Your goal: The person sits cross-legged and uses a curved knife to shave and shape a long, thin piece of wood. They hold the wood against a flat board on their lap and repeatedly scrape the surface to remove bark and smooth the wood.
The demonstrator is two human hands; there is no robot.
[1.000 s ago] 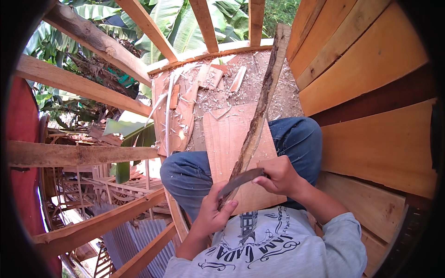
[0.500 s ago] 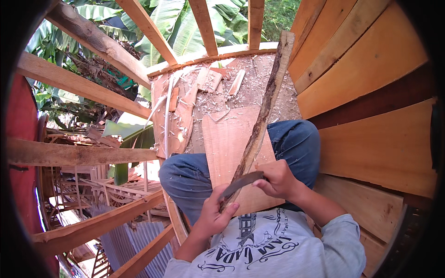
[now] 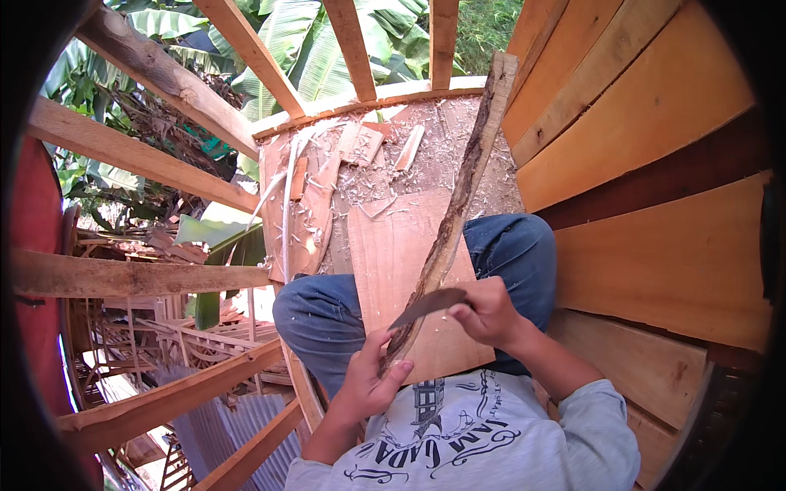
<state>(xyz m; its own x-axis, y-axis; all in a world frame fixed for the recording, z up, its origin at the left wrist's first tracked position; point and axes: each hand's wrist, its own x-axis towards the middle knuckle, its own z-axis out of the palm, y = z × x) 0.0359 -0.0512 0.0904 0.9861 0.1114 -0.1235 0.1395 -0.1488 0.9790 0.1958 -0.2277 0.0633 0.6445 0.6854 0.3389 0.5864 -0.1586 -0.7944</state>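
A long strip of wood with dark bark along one edge [image 3: 463, 192] slants from my lap up toward the far right. Its near end is gripped by my left hand [image 3: 375, 378], the thumb and fingers closed around it. In my right hand [image 3: 489, 313], closed around a handle that the fingers hide, is a knife with a broad dark blade [image 3: 427, 305]. The blade lies across the strip, just beyond my left fingers. Beneath the strip, a flat pale wooden board [image 3: 393, 250] rests across my lap, between my knees.
Wood shavings and several offcuts [image 3: 318, 204] litter the wooden floor ahead. Upright slats [image 3: 147, 272] form an open railing at the left and front. Stacked planks [image 3: 647, 270] make a wall close to my right arm. Banana leaves [image 3: 299, 49] stand beyond the railing.
The knife blade has moved slightly away from me along the strip and turned, its broad side showing more. My left hand has shifted a little lower. The whole view has moved slightly.
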